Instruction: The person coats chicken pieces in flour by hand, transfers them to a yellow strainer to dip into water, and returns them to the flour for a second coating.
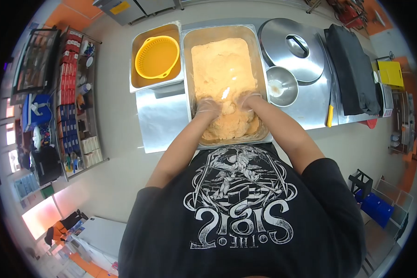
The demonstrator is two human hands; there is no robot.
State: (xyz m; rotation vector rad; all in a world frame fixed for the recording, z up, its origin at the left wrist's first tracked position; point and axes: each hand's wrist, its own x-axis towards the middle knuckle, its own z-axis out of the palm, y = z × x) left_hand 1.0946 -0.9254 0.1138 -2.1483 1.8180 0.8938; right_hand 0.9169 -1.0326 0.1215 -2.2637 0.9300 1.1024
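Observation:
A deep rectangular steel pan (187, 90) stands on the table in front of my body. It holds an orange, crumbly, dough-like mixture (222, 62), smooth and level at the far side and lumpy nearest me. In a clear plastic glove, my left hand (209, 107) presses into the mixture near the pan's left side. My right hand (247, 100), gloved the same way, is sunk in it on the right. A rounded clump lies between both hands. The fingers of both hands are mostly buried, so their closing is hidden.
A yellow strainer (157, 57) sits in a smaller steel pan (135, 83) at left. To the right are a steel bowl (287, 88) with pale residue, a large round lid (282, 41), a yellow-handled knife (330, 116) and a black-covered object (352, 69). Stocked shelves (72, 92) stand far left.

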